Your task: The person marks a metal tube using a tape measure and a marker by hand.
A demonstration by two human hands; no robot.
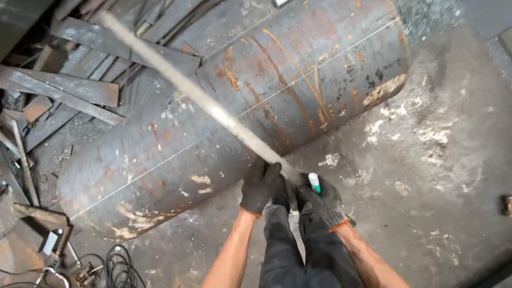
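A long grey metal straightedge bar point(192, 90) lies across the big rusty steel cylinder tank point(240, 106), its long axis running from five o'clock up toward ten o'clock. The left hand point(260, 185) is clamped on its near end — the right hand point(320, 201), just beside it, grips a white-and-green marker point(314, 182) pointing up. The tank's inside is not visible.

A heap of flat scrap steel strips point(69, 88) lay at ten o'clock, grey and rust-edged, crossing one another at loose angles. A coil of black cable point(120, 266) sat at seven o'clock, just beside a small metal clamp-like tool point(58, 245) on the floor. The concrete floor point(453, 160) spread from three to five o'clock, dusty and grey, marked with pale chalky smears point(432, 133). A small dark lump point(506, 205) rested at the far three o'clock edge.
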